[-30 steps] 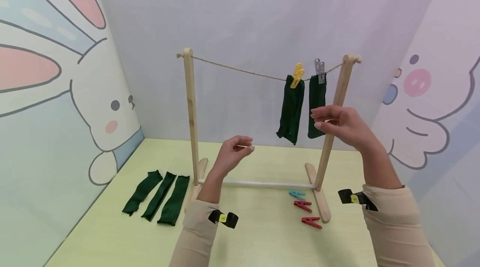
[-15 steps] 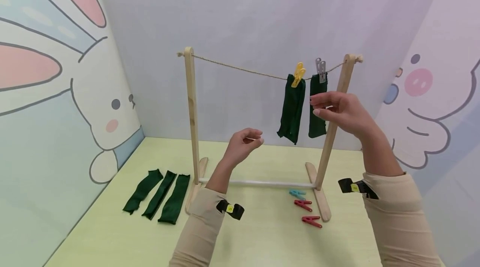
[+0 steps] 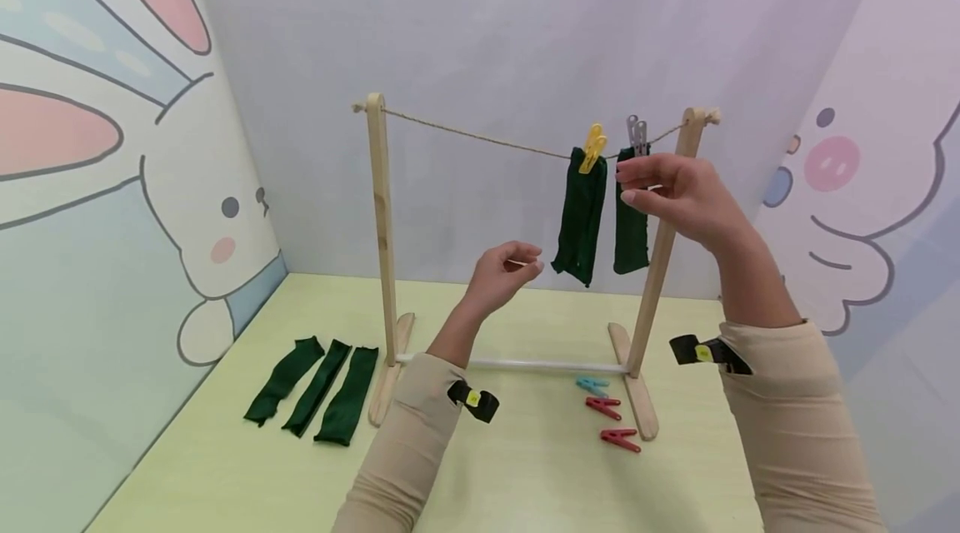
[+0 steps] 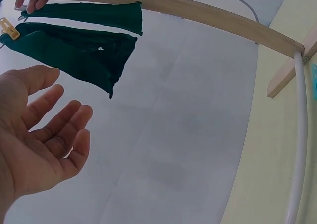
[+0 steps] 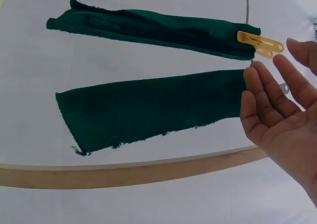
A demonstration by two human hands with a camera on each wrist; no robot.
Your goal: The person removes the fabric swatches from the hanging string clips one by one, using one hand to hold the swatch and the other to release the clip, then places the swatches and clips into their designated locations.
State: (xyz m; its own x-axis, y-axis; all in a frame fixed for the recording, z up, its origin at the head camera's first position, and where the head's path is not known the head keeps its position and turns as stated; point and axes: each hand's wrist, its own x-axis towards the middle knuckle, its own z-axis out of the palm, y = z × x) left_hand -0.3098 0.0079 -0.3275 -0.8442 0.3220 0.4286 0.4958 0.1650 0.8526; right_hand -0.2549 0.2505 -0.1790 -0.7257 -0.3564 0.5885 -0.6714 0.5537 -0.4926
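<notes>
Two dark green fabric strips hang from a rope [image 3: 480,136]. A yellow clothespin [image 3: 592,150] clips the left strip [image 3: 580,221]; a grey clothespin [image 3: 637,136] clips the right strip [image 3: 631,246]. My right hand [image 3: 690,196] is raised just below the grey clothespin, fingers loosely bent, holding nothing. In the right wrist view its fingertips [image 5: 251,78] overlap the strip's top; whether they touch it I cannot tell. Lower down, my left hand [image 3: 501,276] hovers left of the left strip's bottom end, fingers relaxed and apart. The left wrist view shows nothing in that hand [image 4: 44,130].
The rope spans two wooden posts [image 3: 381,225] joined by a white rod [image 3: 532,365]. Three green strips [image 3: 348,396] lie on the table at left. One blue clothespin [image 3: 592,386] and two red clothespins [image 3: 619,440] lie beside the right foot [image 3: 640,408].
My right hand has risen along the right strip toward its clothespin. The left hand has moved up and right, closer to the left strip. The strips and clothespins have stayed put.
</notes>
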